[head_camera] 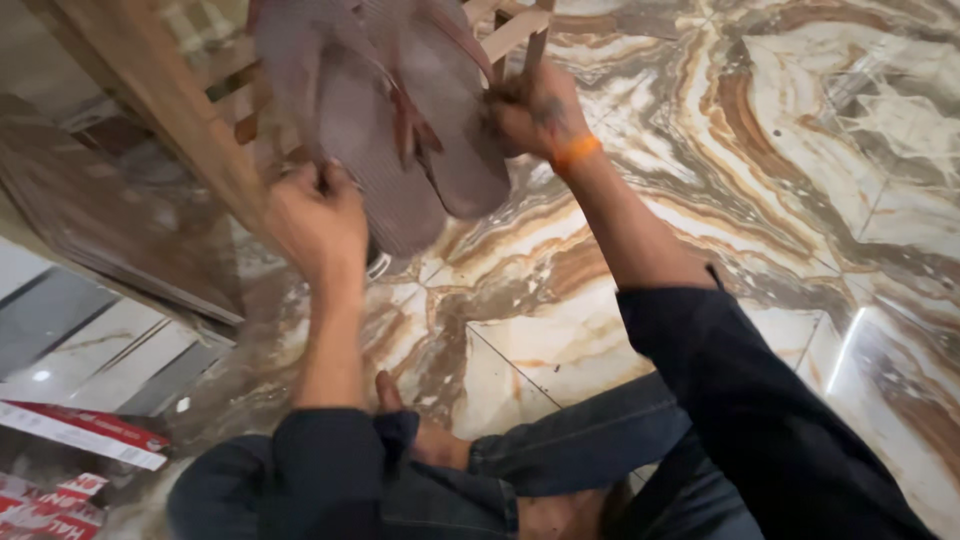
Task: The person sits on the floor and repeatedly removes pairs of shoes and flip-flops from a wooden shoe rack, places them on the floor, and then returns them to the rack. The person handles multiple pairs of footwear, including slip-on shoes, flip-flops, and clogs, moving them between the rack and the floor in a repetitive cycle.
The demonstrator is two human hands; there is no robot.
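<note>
Looking down now at a person seated on the marble floor (640, 330), knees in jeans (570, 450) at the near edge. Both arms are stretched out to the far left, dark sleeves pushed up. The left hand (318, 222) is curled tight, fingers closed on the near edge of a flip-flop (375, 165), a worn brownish-purple one lying sole-up and tilted. Just right of it, overlapping, sits the second flip-flop (450, 120), and the right hand (535, 110) is closed at its right edge, orange band (575, 152) on the wrist; whether that hand clasps the flip-flop or the rack post beside it, I cannot tell. Both flip-flops rest against a wooden rack (190, 130) slanting across the far left. Red and white cartons (80, 435) lie at the near left.
</note>
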